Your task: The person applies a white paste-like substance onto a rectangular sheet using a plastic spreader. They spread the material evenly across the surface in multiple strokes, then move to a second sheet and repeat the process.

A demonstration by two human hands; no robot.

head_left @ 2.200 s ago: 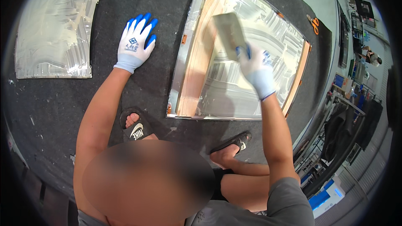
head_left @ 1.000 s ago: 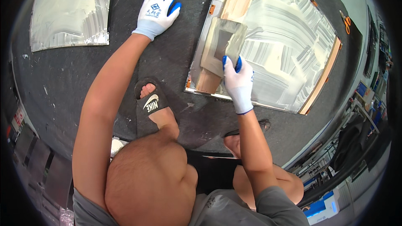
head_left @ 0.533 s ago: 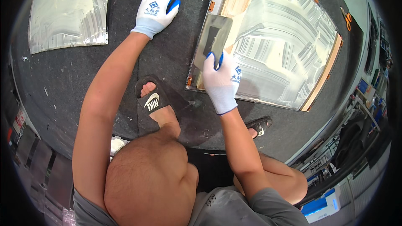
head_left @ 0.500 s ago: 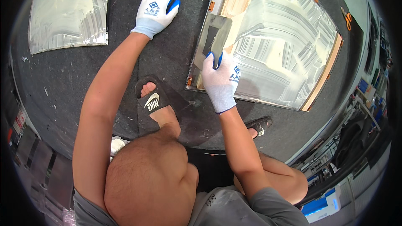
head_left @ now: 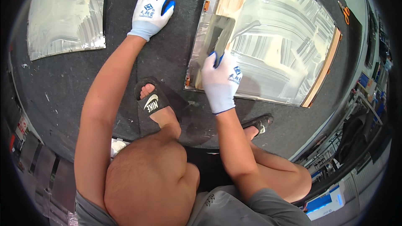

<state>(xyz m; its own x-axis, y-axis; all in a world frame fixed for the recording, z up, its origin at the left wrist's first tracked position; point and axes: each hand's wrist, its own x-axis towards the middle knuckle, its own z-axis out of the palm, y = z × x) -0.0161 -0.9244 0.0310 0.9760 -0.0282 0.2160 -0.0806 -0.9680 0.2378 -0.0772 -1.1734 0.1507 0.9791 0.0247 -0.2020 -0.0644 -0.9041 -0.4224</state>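
Observation:
My right hand (head_left: 222,77), in a white glove with blue fingertips, is closed around a grey flat-bladed trowel (head_left: 225,31). The blade lies against the left part of a rectangular panel (head_left: 284,46) streaked with pale cream paste. Bare wood-coloured strips run along this panel's left part and right edge. My left hand (head_left: 150,14), gloved the same way, rests on the dark floor covering (head_left: 167,54) between two panels, palm down, fingers spread, holding nothing. At the left lies the second panel (head_left: 67,16), also smeared with pale paste; its far end is cut off by the view.
Orange-handled scissors (head_left: 346,14) lie beyond the right panel's far right corner. My feet, in black slide sandals (head_left: 153,100), stand on the dark covering near the panels. Shelving and equipment (head_left: 356,121) line the right side. Dark slats (head_left: 39,163) show at the lower left.
The trowel's blade has tilted and shifted slightly, with my right hand still around it. My left hand appears slightly farther left, as the whole view has shifted a little.

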